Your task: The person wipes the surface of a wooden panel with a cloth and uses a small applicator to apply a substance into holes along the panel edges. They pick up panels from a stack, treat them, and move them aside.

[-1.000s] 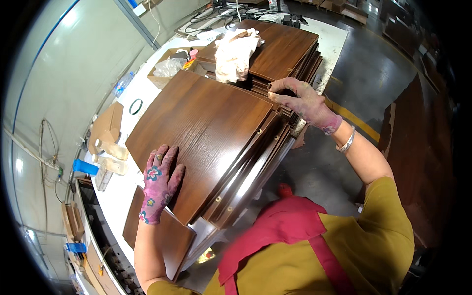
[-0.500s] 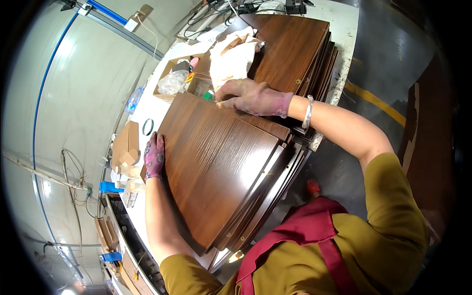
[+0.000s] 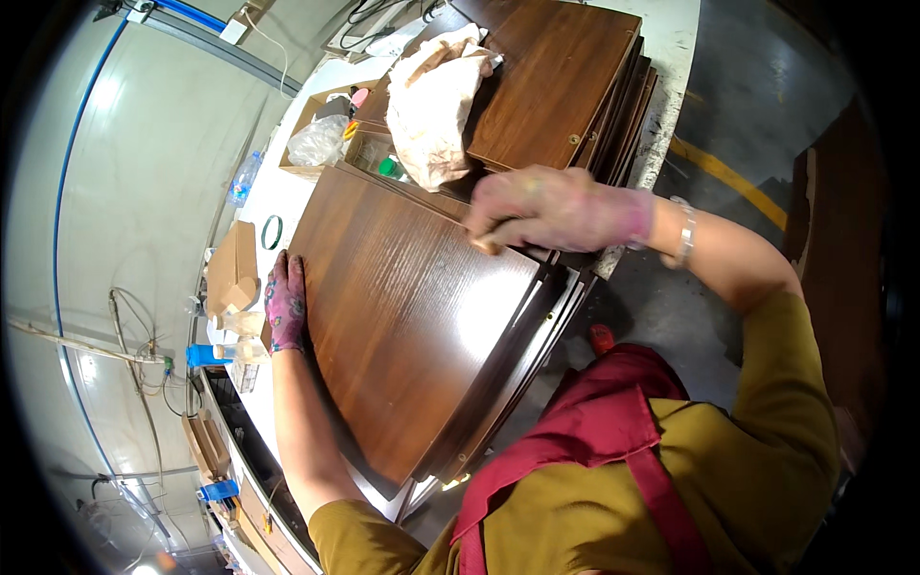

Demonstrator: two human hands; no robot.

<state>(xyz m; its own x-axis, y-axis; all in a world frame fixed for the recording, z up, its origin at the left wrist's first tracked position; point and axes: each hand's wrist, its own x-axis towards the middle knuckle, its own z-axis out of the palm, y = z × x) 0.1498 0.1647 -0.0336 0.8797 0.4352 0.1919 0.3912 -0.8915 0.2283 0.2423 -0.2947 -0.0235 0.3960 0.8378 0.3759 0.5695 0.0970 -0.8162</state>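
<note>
A dark brown wood-grain panel with a curved left edge lies on top of a stack in front of me. My left hand, in a pink patterned glove, rests along that left edge with its fingers stretched out. Over the panel's far right corner is my right hand, in a stained pinkish glove and slightly blurred. Its fingers are curled together, pointing down; whatever they may hold is hidden. Beyond it, a crumpled whitish cloth lies partly on a second stack of brown panels.
Open cardboard boxes with a plastic bag and small items stand at the far left. A green tape ring, a folded cardboard piece and a plastic bottle are along the wall side. The table's right edge borders the floor.
My right hand has moved right and toward me, away from the cloth, and its fingers have curled in. My left hand stays at the panel's edge. The view has shifted slightly.
</note>
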